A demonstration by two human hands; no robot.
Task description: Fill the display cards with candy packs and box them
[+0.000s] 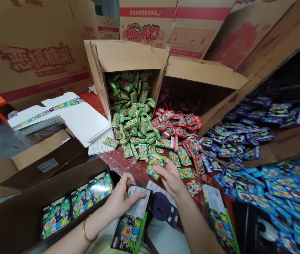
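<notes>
My left hand (pixel 124 197) is closed round the upper part of a black and green candy display box (pixel 128 229), thumb lying across its pale printed end. In my right hand (pixel 172 178), thumb and fingers pinch a small green candy box (pixel 155 165); whether more than one is in the grip I cannot tell. It is held just above the loose green candy boxes (pixel 136 123) that spill from an upright-cut carton. To the right of my forearm lies a second black and green display box (pixel 220 218).
Beside the green heap are red candy boxes (pixel 176 123), purple ones (pixel 234 141) and blue ones (pixel 279 190), some inside tipped cartons (pixel 205 72). At left, a brown carton (pixel 14 211) holds 3 visible display boxes (pixel 79 201). White flat card sheets (pixel 81 120) are stacked behind it.
</notes>
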